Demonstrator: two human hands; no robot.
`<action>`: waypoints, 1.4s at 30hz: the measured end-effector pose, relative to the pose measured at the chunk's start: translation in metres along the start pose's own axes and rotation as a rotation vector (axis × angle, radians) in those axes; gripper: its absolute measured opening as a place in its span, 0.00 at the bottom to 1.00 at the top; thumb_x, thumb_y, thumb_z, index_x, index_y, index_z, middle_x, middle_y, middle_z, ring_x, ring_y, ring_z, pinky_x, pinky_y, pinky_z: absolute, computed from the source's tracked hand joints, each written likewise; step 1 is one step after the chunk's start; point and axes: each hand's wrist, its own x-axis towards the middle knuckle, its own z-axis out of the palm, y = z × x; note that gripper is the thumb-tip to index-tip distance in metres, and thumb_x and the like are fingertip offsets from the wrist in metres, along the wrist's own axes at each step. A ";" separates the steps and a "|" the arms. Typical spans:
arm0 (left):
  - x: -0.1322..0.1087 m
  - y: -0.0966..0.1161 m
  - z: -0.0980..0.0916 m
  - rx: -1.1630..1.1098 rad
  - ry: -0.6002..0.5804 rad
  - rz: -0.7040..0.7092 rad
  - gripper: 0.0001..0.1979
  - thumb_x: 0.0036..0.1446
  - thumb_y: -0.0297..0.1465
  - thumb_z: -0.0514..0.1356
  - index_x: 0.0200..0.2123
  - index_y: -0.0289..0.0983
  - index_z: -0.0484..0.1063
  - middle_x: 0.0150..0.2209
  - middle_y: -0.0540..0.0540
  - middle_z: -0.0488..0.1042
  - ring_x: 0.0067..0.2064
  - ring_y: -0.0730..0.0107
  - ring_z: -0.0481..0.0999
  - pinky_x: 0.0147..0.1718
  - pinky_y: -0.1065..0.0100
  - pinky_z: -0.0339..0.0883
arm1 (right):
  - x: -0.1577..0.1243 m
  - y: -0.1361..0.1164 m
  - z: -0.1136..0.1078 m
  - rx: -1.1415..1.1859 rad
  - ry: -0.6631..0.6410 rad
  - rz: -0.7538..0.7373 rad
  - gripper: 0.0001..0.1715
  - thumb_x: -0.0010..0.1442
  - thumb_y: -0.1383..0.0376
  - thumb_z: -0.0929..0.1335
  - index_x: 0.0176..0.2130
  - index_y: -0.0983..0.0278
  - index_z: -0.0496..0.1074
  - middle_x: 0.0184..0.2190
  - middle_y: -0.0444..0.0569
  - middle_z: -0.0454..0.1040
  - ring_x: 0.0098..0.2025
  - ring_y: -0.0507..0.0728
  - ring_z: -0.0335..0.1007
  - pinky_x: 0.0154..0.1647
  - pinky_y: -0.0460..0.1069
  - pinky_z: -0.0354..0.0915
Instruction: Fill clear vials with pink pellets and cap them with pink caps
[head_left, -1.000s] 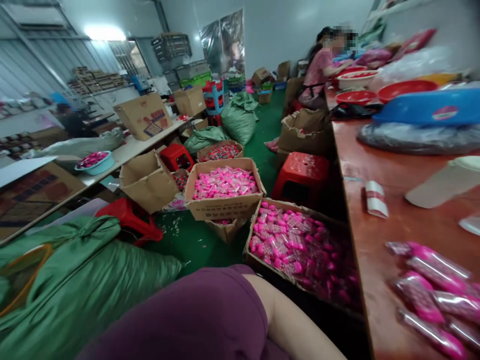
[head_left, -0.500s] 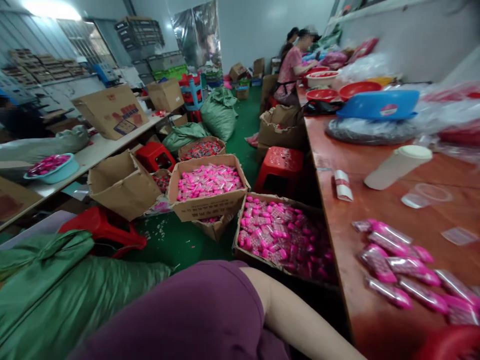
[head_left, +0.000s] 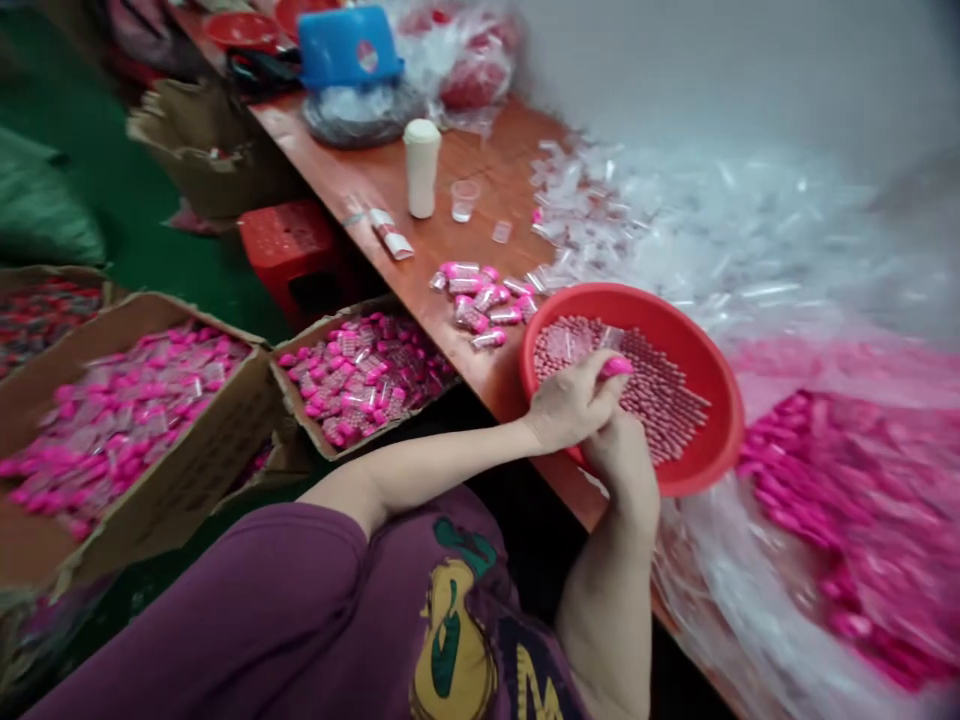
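My left hand [head_left: 570, 405] is closed at the near rim of a red bowl [head_left: 712, 440] filled with small pink pellets [head_left: 660, 385]. A pink-capped tube [head_left: 617, 367] sticks out of its fingers. My right hand [head_left: 621, 458] comes up just below and touches the left one; its fingers are hidden behind it. Several filled pink-capped tubes [head_left: 480, 295] lie on the red-brown table [head_left: 390, 180] left of the bowl.
Clear empty tubes [head_left: 675, 230] are heaped behind the bowl and pink caps [head_left: 840, 480] to its right. A white bottle [head_left: 421, 168], a small clear cup [head_left: 463, 200] and a blue tub [head_left: 345, 45] stand farther along. Cardboard boxes of pink tubes [head_left: 360, 375] [head_left: 120, 410] and a red stool [head_left: 289, 240] sit on the floor.
The view has swung right and down from the room to the table. Both hands have come into sight at the red bowl, which was not visible before.
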 end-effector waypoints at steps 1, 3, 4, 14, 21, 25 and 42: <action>-0.002 0.001 -0.001 -0.042 0.002 0.008 0.16 0.74 0.42 0.59 0.56 0.38 0.75 0.53 0.36 0.83 0.55 0.54 0.84 0.60 0.55 0.77 | 0.001 -0.003 0.002 0.005 0.004 0.007 0.22 0.65 0.58 0.62 0.44 0.67 0.80 0.40 0.65 0.85 0.39 0.68 0.81 0.40 0.56 0.67; -0.004 0.004 -0.005 -0.132 0.044 0.029 0.20 0.75 0.45 0.56 0.57 0.37 0.73 0.55 0.35 0.82 0.56 0.56 0.83 0.61 0.55 0.76 | 0.001 -0.008 0.003 0.004 0.011 0.027 0.23 0.66 0.57 0.62 0.46 0.68 0.80 0.41 0.65 0.85 0.39 0.66 0.81 0.41 0.56 0.68; -0.003 0.005 -0.009 -0.171 0.075 0.040 0.21 0.75 0.47 0.56 0.58 0.38 0.73 0.55 0.36 0.81 0.56 0.58 0.83 0.61 0.56 0.76 | 0.001 -0.010 0.003 -0.004 0.020 0.042 0.25 0.68 0.56 0.62 0.48 0.69 0.80 0.41 0.65 0.85 0.40 0.66 0.80 0.43 0.56 0.68; 0.102 -0.086 -0.126 0.321 0.411 -0.011 0.21 0.76 0.39 0.55 0.63 0.32 0.70 0.62 0.39 0.78 0.65 0.62 0.75 0.68 0.57 0.64 | -0.005 -0.012 0.008 -0.051 -0.005 0.137 0.24 0.76 0.58 0.65 0.59 0.71 0.77 0.49 0.62 0.85 0.47 0.65 0.82 0.53 0.56 0.72; 0.121 -0.076 -0.126 0.646 0.273 -0.022 0.21 0.70 0.29 0.60 0.62 0.27 0.71 0.62 0.35 0.77 0.67 0.55 0.71 0.70 0.52 0.59 | -0.010 -0.020 -0.001 -0.063 -0.080 0.173 0.21 0.78 0.58 0.64 0.57 0.67 0.78 0.55 0.61 0.84 0.53 0.64 0.82 0.56 0.54 0.70; 0.118 -0.035 -0.078 0.516 -0.002 0.227 0.11 0.70 0.27 0.57 0.51 0.37 0.77 0.54 0.43 0.82 0.60 0.59 0.77 0.65 0.56 0.65 | 0.009 -0.022 -0.016 -0.120 -0.197 0.147 0.19 0.78 0.60 0.63 0.55 0.66 0.78 0.52 0.59 0.85 0.52 0.65 0.82 0.52 0.53 0.71; 0.132 -0.047 -0.024 0.300 -0.263 -0.088 0.12 0.64 0.22 0.59 0.45 0.33 0.82 0.45 0.42 0.86 0.47 0.64 0.84 0.56 0.62 0.74 | 0.130 0.032 -0.003 0.198 -0.022 0.329 0.23 0.66 0.66 0.74 0.58 0.72 0.78 0.53 0.61 0.85 0.54 0.64 0.82 0.60 0.55 0.73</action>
